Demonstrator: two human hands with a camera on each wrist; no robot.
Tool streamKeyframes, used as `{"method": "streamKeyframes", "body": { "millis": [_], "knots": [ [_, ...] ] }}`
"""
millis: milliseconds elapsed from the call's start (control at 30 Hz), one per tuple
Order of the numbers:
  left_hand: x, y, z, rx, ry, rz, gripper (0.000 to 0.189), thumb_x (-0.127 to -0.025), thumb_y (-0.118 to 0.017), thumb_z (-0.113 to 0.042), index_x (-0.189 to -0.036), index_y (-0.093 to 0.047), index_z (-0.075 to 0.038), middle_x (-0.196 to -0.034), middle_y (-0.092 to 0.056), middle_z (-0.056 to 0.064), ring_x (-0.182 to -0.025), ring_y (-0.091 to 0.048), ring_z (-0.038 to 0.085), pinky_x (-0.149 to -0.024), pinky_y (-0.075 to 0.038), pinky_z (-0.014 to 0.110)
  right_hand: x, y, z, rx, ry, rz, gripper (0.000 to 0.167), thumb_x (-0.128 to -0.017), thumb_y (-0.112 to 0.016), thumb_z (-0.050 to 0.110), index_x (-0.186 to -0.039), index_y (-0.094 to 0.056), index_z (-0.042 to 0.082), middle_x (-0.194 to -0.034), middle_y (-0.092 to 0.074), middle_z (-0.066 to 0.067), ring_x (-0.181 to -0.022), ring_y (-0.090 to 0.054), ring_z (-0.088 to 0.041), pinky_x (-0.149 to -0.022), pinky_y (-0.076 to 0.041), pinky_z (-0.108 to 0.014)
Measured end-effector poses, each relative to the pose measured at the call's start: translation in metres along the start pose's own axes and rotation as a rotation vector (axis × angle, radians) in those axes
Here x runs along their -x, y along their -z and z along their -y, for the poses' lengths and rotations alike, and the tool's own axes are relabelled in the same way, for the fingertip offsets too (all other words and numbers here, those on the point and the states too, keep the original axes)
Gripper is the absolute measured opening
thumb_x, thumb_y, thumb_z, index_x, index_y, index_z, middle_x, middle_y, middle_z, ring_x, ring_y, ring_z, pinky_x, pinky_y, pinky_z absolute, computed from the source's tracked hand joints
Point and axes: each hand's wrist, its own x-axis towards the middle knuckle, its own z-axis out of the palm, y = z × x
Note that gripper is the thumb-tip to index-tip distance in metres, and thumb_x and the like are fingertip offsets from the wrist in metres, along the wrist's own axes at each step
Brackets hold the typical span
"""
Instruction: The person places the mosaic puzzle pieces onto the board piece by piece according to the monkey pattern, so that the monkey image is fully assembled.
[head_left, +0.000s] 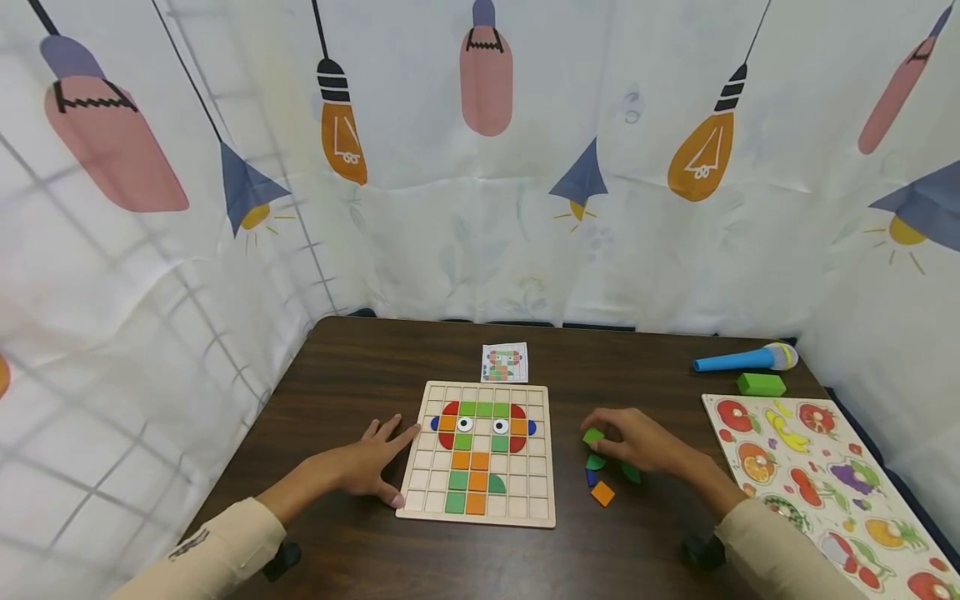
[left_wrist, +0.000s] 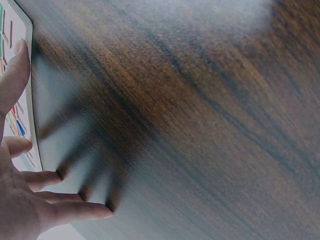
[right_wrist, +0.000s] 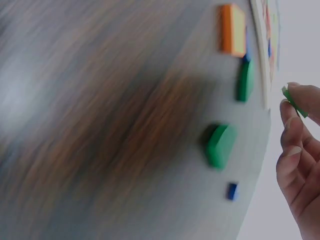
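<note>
My right hand (head_left: pixel 637 442) pinches a light green tile (right_wrist: pixel 295 102) between thumb and fingers, above the tabletop. Around it lie loose pieces: an orange square (head_left: pixel 602 493), a blue piece (head_left: pixel 592 478), and rounded dark green pieces (right_wrist: pixel 221 146). A wooden grid board (head_left: pixel 525 490) carries coloured tiles laid out as a face with two eye tiles, with orange and green squares below. At the board's left edge my left hand (head_left: pixel 367 463) spreads its fingers, the thumb touching the lower left corner. In the left wrist view, its fingertips (left_wrist: pixel 95 207) reach down to the table.
Behind the board lies a small picture card (head_left: pixel 504 362) showing a similar tile pattern. On the right are a fruit picture board (head_left: pixel 810 442), a green block (head_left: pixel 761 384) and a blue toy microphone (head_left: pixel 738 359). A printed curtain (head_left: pixel 465 225) hangs behind the dark table (head_left: pixel 360 367).
</note>
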Motion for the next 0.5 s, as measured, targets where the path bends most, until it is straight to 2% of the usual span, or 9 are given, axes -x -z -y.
{"method": "streamKeyframes", "body": {
  "millis": [233, 500],
  "knots": [
    [0.0, 0.001, -0.001, 0.01, -0.006, -0.004, 0.113, -0.076, -0.084, -0.045, -0.162, -0.017, -0.018, -0.166, -0.004, 0.027, -0.147, -0.004, 0.062, -0.103, -0.032, 0.075, -0.016, -0.011, 0.026, -0.051, 0.076, 0.004, 0.029, -0.098, -0.067, 0.019, -0.124, -0.064, 0.008, -0.087, -0.06, 0.008, -0.068, -0.051, -0.001, -0.061, -0.048, -0.022],
    [0.0, 0.001, -0.001, 0.008, -0.007, -0.003, 0.113, -0.076, -0.084, -0.045, -0.162, -0.017, -0.017, -0.166, -0.004, 0.027, -0.147, -0.004, 0.062, -0.103, -0.032, 0.075, -0.038, -0.031, 0.055, -0.107, 0.131, 0.036, 0.024, -0.093, -0.073, 0.018, -0.115, -0.069, 0.009, -0.083, -0.059, 0.008, -0.062, -0.05, -0.002, -0.06, -0.047, -0.02]
  ]
}}
